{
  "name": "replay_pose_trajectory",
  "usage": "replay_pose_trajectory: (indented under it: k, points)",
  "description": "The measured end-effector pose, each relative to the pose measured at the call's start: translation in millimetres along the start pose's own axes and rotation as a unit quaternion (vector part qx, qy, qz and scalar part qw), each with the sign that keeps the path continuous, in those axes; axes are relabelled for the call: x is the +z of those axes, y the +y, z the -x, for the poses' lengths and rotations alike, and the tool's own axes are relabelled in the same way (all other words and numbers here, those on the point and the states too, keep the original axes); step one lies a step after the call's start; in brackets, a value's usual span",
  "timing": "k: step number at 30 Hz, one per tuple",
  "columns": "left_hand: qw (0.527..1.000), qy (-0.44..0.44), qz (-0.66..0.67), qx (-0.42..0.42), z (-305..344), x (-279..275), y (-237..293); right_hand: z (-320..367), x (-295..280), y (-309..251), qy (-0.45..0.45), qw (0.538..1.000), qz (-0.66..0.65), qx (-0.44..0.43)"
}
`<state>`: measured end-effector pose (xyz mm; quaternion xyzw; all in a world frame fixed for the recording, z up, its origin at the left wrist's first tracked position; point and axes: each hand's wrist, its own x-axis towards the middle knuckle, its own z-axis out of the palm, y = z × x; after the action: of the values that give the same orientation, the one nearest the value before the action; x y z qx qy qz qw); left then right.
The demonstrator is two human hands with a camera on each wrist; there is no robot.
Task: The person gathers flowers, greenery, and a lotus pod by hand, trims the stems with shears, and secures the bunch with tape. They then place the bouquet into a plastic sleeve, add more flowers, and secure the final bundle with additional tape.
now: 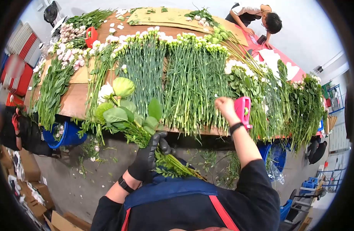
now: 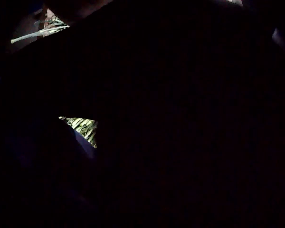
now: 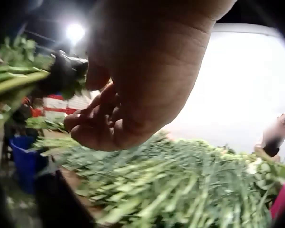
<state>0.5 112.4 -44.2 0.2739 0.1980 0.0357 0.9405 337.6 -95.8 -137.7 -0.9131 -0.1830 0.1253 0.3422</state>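
My left hand (image 1: 148,154), in a black glove, grips a bouquet around its stems (image 1: 179,166) in front of my body. White and pale green blooms (image 1: 123,87) and broad leaves (image 1: 115,115) fan out above the glove. My right hand (image 1: 225,106), bare, hovers over the lower stems of the long rows of carnations (image 1: 196,77). Its fingers are loosely bent with nothing between them in the right wrist view, where the carnation stems (image 3: 171,190) spread below. Nearly all of the left wrist view is dark, and the left hand's grip is hidden there.
A pink plastic holder (image 1: 242,111) stands by my right wrist. Leafy stems (image 1: 53,88) and pink roses (image 1: 69,54) lie left; more greenery (image 1: 306,109) lies right. Blue bins (image 1: 63,134) stand below the table edge. Another person (image 1: 254,17) works at the far right.
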Motion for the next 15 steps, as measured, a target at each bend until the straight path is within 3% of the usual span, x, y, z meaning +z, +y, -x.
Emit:
replay_pose_trajectory:
  k: [2,6,8,13,15]
  points:
    - [0.999,0.031,-0.024,-0.002,1,4,5,-47,-1,34,0.128,0.985,0.113,-0.028]
    - [0.998,0.038,-0.058,-0.014,-10,-11,12,-91,10,47,0.099,0.979,0.148,0.098]
    - [0.995,0.016,-0.097,0.007,-24,-19,16,-94,14,42,0.093,0.98,0.158,0.079]
    - [0.994,0.056,-0.094,0.006,-54,-7,42,-28,-8,-8,0.165,0.983,-0.07,-0.04]
    - [0.994,0.061,-0.089,0.008,-66,-4,49,23,-15,-42,0.129,0.985,-0.102,-0.042]
